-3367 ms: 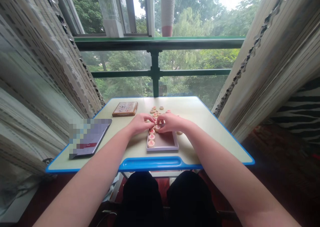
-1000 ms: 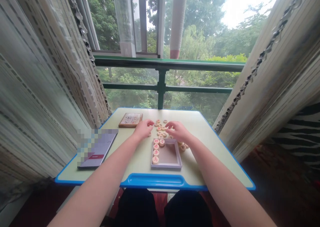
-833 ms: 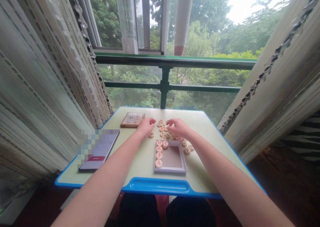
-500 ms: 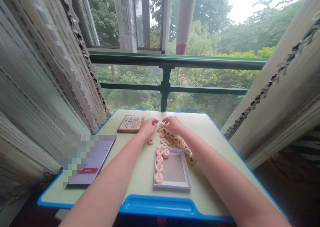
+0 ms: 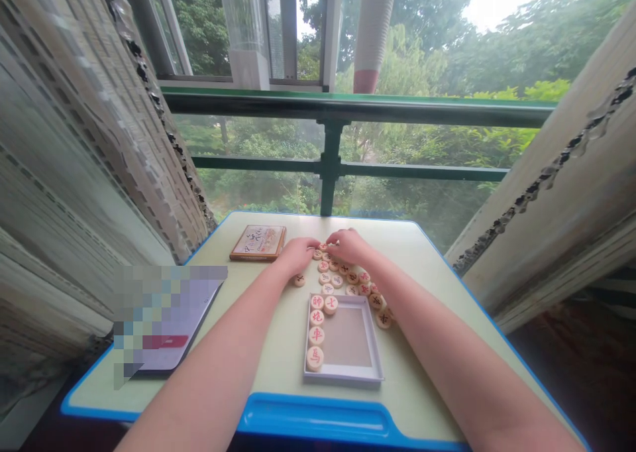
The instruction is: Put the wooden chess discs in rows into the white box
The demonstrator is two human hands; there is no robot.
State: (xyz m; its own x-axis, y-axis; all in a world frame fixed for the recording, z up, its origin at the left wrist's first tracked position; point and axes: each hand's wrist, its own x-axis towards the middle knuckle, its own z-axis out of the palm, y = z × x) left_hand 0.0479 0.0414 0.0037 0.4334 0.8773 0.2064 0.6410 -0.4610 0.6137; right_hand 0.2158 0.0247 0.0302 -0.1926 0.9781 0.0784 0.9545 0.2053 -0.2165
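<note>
Head view: chess pieces (image 5: 342,278) lie under left hand (image 5: 297,258) and right hand (image 5: 351,246) fingers (image 5: 311,243)

body | left hand (image 5: 298,256) bare | right hand (image 5: 350,245) bare | both forearms (image 5: 238,346) bare up to the frame edge

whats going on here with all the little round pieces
A person sits at a small table by a window. Their left hand and right hand both touch a heap of loose round wooden game pieces. Just nearer, a shallow box holds five pieces, four lined along its left wall.
</note>
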